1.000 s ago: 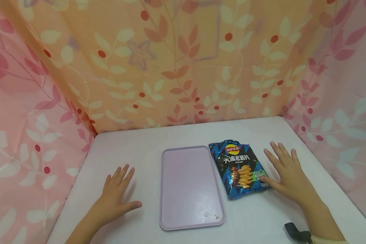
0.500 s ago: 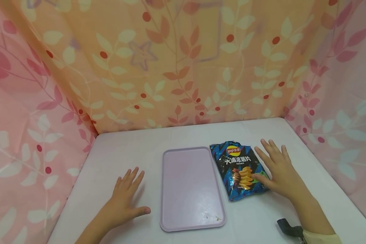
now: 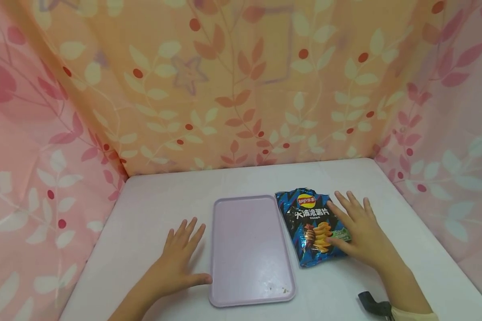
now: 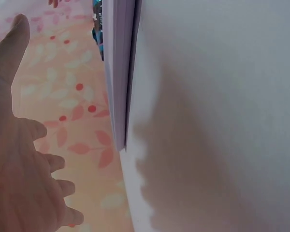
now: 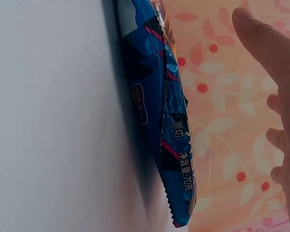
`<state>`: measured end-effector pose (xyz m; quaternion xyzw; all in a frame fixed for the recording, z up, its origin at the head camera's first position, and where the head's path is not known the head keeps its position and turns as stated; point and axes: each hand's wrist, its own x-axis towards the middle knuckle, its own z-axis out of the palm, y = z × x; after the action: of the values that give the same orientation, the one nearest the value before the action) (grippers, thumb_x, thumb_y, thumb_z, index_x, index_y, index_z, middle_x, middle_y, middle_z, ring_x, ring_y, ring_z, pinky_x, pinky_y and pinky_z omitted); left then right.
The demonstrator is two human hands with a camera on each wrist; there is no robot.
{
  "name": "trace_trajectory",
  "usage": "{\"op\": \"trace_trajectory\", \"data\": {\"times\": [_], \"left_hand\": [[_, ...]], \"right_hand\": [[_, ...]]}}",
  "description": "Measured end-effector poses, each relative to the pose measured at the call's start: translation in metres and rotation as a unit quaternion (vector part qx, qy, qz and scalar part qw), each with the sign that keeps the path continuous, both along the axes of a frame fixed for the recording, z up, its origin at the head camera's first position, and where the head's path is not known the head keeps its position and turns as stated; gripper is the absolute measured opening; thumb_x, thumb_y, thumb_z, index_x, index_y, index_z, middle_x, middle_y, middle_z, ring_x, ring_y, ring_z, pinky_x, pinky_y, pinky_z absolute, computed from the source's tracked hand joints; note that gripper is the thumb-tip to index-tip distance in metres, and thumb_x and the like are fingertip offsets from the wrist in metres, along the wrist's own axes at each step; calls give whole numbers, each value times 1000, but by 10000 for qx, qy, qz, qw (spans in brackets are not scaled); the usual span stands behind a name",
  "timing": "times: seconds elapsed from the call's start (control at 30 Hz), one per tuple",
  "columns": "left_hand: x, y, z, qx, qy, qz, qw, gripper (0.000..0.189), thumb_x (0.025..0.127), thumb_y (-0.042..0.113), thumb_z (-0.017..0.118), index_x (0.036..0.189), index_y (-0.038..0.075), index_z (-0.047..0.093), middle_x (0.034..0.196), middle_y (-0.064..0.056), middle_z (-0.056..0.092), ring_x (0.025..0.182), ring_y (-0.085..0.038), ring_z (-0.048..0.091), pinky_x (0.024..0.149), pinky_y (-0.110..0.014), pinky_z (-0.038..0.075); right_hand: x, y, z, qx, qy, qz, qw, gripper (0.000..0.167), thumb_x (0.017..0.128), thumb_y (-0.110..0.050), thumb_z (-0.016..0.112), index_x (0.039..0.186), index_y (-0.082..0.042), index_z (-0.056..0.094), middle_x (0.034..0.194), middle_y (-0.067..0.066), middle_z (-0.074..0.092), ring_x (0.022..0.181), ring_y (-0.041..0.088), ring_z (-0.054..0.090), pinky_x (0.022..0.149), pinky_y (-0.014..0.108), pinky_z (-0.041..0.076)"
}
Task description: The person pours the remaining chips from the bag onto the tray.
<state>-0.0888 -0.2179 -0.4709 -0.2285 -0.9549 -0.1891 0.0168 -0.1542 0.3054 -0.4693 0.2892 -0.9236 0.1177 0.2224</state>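
Observation:
A blue and black bag of potato chips (image 3: 305,223) lies face up on the white table, its left side right against a pale purple tray (image 3: 251,245). My right hand (image 3: 361,236) hovers over the bag's right edge with fingers spread. In the right wrist view a gap shows between that hand and the bag (image 5: 159,106). Left of the tray, my left hand (image 3: 176,267) is held above the table, fingers spread and thumb tip by the tray's left edge. In the left wrist view this hand (image 4: 24,164) casts a shadow on the table and holds nothing.
A few small crumbs or chipped spots (image 3: 284,290) mark the tray's lower right corner. Patterned curtains (image 3: 241,89) close off the back and both sides of the white table (image 3: 164,191). A black object (image 3: 373,305) sits at the right wrist by the sleeve.
Both hands have drifted inward: the left hand to the right toward the tray, the right hand to the left over the bag. Bag and tray stay in place.

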Motion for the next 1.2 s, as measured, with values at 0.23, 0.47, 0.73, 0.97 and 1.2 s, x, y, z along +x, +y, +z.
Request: {"op": "trace_trajectory", "data": {"times": [0.23,0.47,0.73,0.97,1.2], "left_hand": [[0,10,-4,347,344,-283,9984,130,68,68,83,166,20,13,174,-6,5,160,-34,0,127,-55,-5],[1,16,-9,449,-73,-189,9988,133,66,72,82,167,25,8,174,-1,-1,160,-30,-5,126,-61,1],[6,23,-21,577,-646,-265,9959,143,60,76,82,167,22,4,173,-9,-4,159,-38,-3,126,-62,0],[12,31,-35,306,-1352,-262,9900,153,52,81,81,166,23,-5,171,-19,-7,158,-40,-10,121,-71,-4],[16,33,-41,159,-1465,-405,9883,155,48,87,75,165,29,-9,170,-20,-16,156,-42,-17,117,-72,-14]], "right_hand": [[4,-5,-6,13,-193,196,9996,101,78,-60,79,160,-19,37,169,13,26,157,42,15,126,62,-4],[7,-11,-8,-24,-176,378,9991,102,77,-65,78,159,-17,41,167,15,29,157,41,16,127,61,-2],[9,-18,-14,49,-553,550,9969,108,72,-64,83,159,-20,39,171,9,23,156,41,16,127,58,-5],[8,-20,-25,37,-743,787,9941,110,70,-67,83,158,-16,41,170,10,23,158,36,12,128,54,-6],[7,-24,-32,86,-785,919,9926,116,65,-73,82,157,-16,42,165,17,33,158,33,15,129,48,-6]]}}
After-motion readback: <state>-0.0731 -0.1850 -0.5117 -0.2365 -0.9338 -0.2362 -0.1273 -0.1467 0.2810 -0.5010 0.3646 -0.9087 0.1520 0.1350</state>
